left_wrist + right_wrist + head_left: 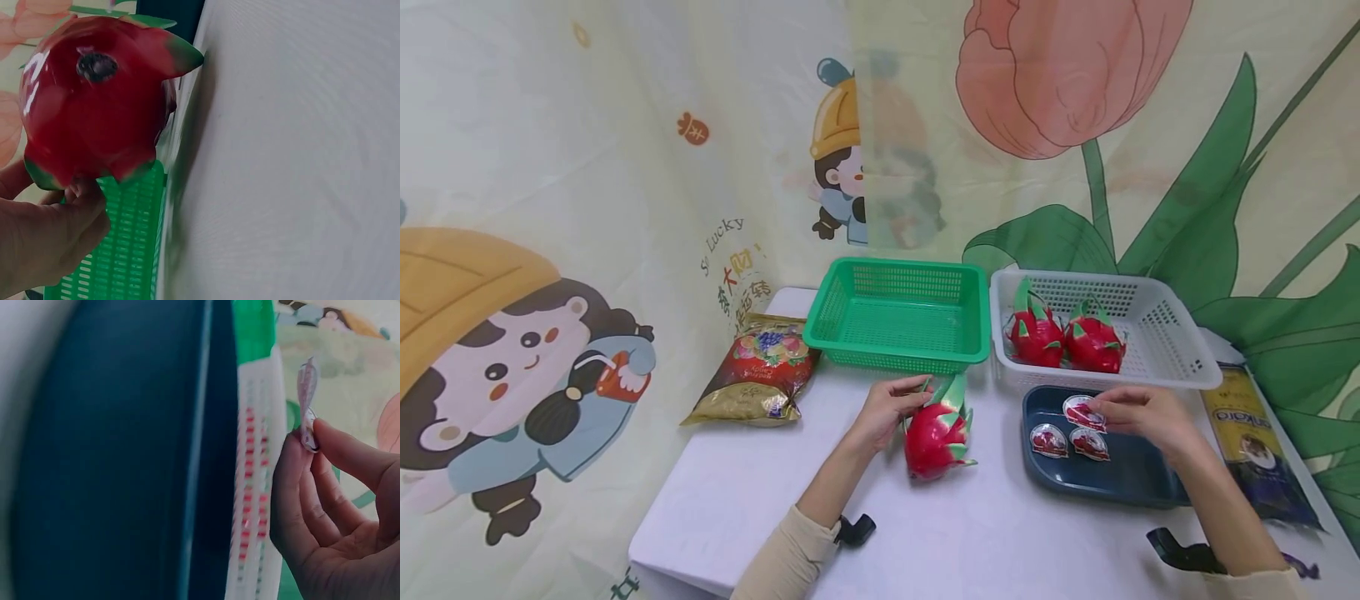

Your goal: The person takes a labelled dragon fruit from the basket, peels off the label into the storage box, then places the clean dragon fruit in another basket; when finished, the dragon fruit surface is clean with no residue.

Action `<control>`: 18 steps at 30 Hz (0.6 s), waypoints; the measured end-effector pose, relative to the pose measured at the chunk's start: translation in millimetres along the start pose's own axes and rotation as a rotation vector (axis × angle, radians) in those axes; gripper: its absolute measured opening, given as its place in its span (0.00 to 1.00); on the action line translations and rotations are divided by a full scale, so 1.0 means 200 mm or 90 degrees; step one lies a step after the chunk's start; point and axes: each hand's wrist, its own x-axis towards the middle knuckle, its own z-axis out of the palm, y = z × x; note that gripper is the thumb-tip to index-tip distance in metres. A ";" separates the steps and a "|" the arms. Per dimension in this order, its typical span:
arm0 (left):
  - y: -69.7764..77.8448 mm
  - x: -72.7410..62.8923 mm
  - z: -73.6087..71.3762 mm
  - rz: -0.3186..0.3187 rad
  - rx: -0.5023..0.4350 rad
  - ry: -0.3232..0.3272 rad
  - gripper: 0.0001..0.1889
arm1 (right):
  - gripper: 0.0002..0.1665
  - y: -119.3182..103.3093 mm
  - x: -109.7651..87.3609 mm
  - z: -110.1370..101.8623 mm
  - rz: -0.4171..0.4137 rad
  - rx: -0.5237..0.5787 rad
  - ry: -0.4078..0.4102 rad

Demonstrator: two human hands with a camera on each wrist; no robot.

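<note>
My left hand (889,410) holds a red dragon fruit (934,443) near its green leafy top, above the white tablecloth. In the left wrist view the round red end of that dragon fruit (94,106) faces the camera, and the fingertips pinch its lower edge. Over the dark blue tray (1108,493), my right hand (1146,418) pinches a small red-and-white sticker (1082,412) between thumb and finger. The right wrist view has this sticker (307,394) almost edge-on and bent. Two similar stickers, one on the left (1048,441) and one beside it (1089,444), lie in the tray.
Behind the left hand stands a green basket (895,360). A white basket (1157,333) holds two more dragon fruits (1066,337). At the left lies a candy bag (760,371); a yellow and blue packet (1258,446) lies right of the tray. Printed curtains (760,167) hang behind.
</note>
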 end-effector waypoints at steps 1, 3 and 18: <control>0.00 0.00 0.00 -0.002 -0.001 -0.003 0.23 | 0.25 0.02 0.00 -0.02 -0.006 -0.007 0.000; 0.00 0.00 0.00 -0.005 -0.001 -0.007 0.23 | 0.24 0.05 0.00 -0.05 -0.009 -0.024 0.004; 0.00 0.00 -0.01 -0.021 0.000 -0.004 0.23 | 0.18 0.17 -0.02 -0.17 0.039 -0.108 -0.020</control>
